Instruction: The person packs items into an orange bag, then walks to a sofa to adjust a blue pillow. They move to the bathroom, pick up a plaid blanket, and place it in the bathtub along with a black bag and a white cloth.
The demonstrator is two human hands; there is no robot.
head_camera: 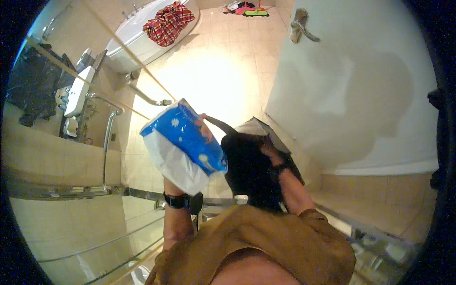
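My left hand is mostly hidden under a blue-and-white plastic pack, probably of tissues, and supports it. A fingertip shows at the pack's far edge, where a dark strap meets it. That strap runs to a black fabric bag or garment hanging in front of my body. My right hand grips the black item near its top, with the fingers partly lost in shadow. Behind that hand is a greyish-white panel or packet; what it belongs to is unclear.
A white door with a metal handle stands at right. Left are a washbasin, metal rails and glass panel edges. Farther off, plaid cloth drapes over a bathtub, and a green broom head rests on the tiled floor.
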